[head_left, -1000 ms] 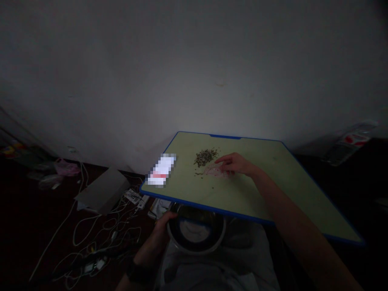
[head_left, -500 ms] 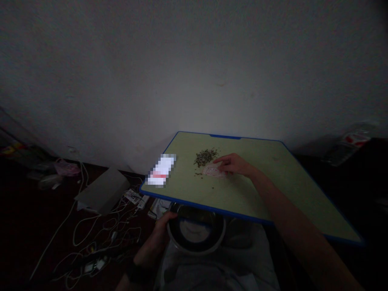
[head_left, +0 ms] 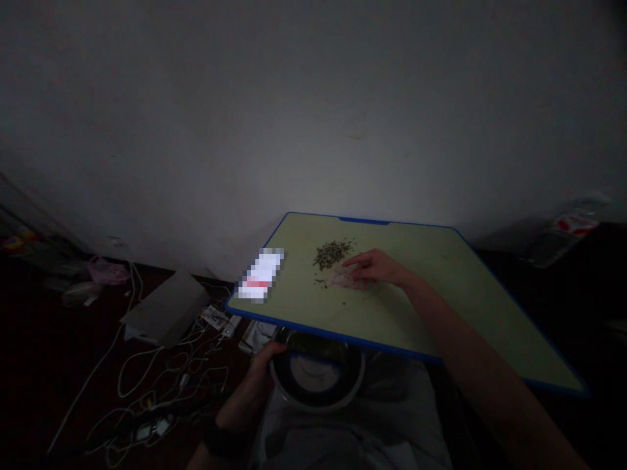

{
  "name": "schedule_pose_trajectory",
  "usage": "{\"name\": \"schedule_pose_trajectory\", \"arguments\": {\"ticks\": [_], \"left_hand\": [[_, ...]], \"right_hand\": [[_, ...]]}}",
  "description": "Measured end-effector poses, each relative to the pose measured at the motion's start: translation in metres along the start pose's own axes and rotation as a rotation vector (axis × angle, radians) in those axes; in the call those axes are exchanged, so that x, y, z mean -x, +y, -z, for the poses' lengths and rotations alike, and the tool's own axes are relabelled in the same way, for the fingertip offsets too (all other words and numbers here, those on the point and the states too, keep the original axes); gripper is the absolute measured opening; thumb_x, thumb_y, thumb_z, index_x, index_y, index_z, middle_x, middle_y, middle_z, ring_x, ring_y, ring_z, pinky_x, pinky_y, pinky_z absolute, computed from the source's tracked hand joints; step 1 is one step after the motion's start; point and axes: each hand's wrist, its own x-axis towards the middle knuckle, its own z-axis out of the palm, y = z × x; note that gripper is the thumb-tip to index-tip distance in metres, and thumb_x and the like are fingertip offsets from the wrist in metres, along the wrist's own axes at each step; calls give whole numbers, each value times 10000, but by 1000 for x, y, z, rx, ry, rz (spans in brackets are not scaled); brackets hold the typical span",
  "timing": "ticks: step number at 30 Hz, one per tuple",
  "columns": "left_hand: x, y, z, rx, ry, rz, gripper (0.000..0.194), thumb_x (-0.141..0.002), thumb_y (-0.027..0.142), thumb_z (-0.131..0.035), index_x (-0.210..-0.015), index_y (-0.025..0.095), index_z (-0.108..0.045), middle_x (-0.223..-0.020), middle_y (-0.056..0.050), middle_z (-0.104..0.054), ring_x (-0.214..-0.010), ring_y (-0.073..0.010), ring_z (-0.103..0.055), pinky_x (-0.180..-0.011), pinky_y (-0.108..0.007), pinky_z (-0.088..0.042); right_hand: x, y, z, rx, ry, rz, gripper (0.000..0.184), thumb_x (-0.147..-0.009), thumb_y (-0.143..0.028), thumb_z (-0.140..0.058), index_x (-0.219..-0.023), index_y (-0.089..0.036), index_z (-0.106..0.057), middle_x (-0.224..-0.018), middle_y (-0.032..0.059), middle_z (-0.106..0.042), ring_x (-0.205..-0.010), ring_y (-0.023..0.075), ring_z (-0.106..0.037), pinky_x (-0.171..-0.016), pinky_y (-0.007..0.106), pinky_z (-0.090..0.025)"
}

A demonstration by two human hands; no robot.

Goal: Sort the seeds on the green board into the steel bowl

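My right hand [head_left: 371, 266] is over the pale green table top [head_left: 416, 307], fingers bent and closed on a thin, crumpled, pinkish see-through piece [head_left: 340, 277], which looks like plastic. The index finger stretches over its upper side. Just beyond it lies a pile of small dark bits [head_left: 333, 252], perhaps seeds or shells, with a few stray crumbs nearby. Below the table's front edge, my left hand [head_left: 264, 365] grips the left rim of a round metal bowl [head_left: 318, 401] at my lap. The bowl's far side is hidden under the table edge.
A lit, blurred-out phone [head_left: 259, 275] rests at the table's left edge. A pale wall [head_left: 313, 130] rises behind. On the dark floor to the left are a grey box [head_left: 169, 307], tangled white cables [head_left: 183, 378] and a pink bag [head_left: 108, 269].
The pinkish piece looks more crumpled and has shifted slightly under my right hand, whose fingers have moved a little. My left hand and the bowl stay where they were.
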Motion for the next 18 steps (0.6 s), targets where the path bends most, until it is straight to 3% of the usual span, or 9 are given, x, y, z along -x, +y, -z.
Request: {"name": "schedule_pose_trajectory", "arguments": {"ticks": [3, 6, 10, 18], "left_hand": [[3, 5, -5, 16, 16, -2, 167, -602, 177, -665, -763, 191, -711, -793, -42, -736, -818, -246, -623, -765, -322, -445], [6, 15, -18, 80, 82, 86, 62, -636, 218, -643, -639, 184, -694, -626, -25, -706, -635, -213, -614, -663, -313, -451], [6, 23, -29, 144, 43, 166, 151, -687, 255, -599, -602, 158, -678, -546, -19, -676, -501, -179, -580, -585, -302, -435], [-2, 13, -12, 149, 101, 183, 124, -666, 240, -638, -675, 130, -695, -612, -30, -715, -588, -187, -633, -617, -286, -464]], "right_hand": [[0, 1, 0, -1, 0, -6, 447, -674, -314, -609, -1078, -131, -665, -547, -9, -591, -432, 74, -444, -416, 195, -324], [-1, 1, 0, 20, 8, 12, 438, -678, -315, -612, -1076, -141, -668, -520, -19, -568, -434, 76, -438, -425, 197, -327], [-1, 1, 1, 62, 3, 36, 431, -687, -326, -612, -1078, -153, -670, -508, -24, -565, -426, 75, -429, -434, 199, -331], [-1, -1, -3, 90, -26, 65, 433, -707, -314, -606, -1103, -147, -656, -555, -9, -605, -476, 96, -497, -468, 208, -354]]}}
